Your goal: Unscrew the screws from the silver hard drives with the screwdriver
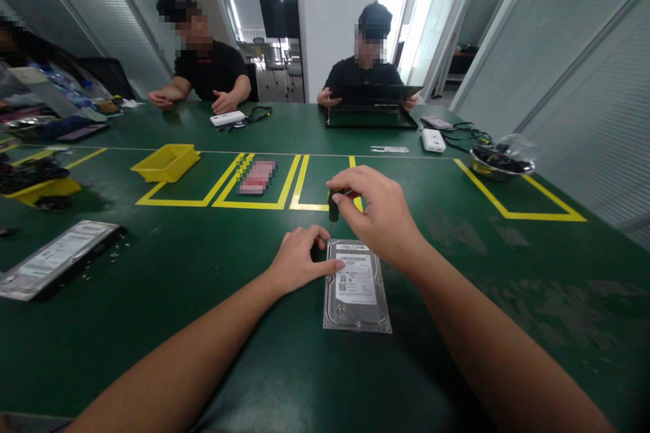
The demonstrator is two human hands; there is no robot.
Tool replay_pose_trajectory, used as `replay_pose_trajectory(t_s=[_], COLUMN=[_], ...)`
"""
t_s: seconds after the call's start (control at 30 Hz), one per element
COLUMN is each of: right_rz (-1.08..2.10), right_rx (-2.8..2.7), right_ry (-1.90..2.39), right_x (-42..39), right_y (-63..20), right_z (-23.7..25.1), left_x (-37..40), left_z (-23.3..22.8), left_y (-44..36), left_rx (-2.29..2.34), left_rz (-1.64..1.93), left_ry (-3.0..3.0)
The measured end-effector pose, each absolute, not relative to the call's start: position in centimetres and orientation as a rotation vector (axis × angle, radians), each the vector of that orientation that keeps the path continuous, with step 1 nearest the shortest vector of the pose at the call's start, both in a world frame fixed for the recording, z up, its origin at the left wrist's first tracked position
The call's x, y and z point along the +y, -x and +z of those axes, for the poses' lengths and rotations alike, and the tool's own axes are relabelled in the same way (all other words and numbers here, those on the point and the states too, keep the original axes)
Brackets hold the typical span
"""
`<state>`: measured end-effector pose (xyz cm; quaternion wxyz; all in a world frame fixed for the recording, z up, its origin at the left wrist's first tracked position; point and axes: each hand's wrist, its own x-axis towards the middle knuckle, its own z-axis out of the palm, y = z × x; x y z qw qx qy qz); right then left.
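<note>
A silver hard drive (358,311) with a white label lies flat on the green table in front of me. My left hand (299,258) grips its left edge, thumb across the label and fingers curled at the far left corner. Above that same corner, my right hand (380,210) pinches the dark handle of a screwdriver (333,208). The screwdriver stands nearly upright, its thin shaft pointing down at the drive's far left corner. Whether the tip sits in a screw is too small to tell.
At the left lies another hard drive (61,257) with several tiny screws (112,256) beside it. Beyond are a yellow bin (167,164), a phone (257,177) and a metal bowl (500,166) of dark parts. Across the table, one person (373,67) holds a black panel; another person (208,71) sits left.
</note>
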<state>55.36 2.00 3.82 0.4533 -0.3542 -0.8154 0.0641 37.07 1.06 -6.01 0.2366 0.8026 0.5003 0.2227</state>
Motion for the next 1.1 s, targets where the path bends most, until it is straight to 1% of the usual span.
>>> replay_pose_trajectory(t_s=[0.5,1.1], right_rz=[0.112,0.145], right_rx=[-2.038,-2.066], right_ry=[0.893,0.879], right_x=[2.11,1.89], right_y=[-55.34,-55.37], right_z=[3.91,4.05], left_x=[1.09,1.15], left_z=[-6.12,-6.13], left_y=[-37.07,-37.06], left_rx=[1.377,1.368], left_rz=[0.620,0.613], left_ry=[-2.210,-2.219])
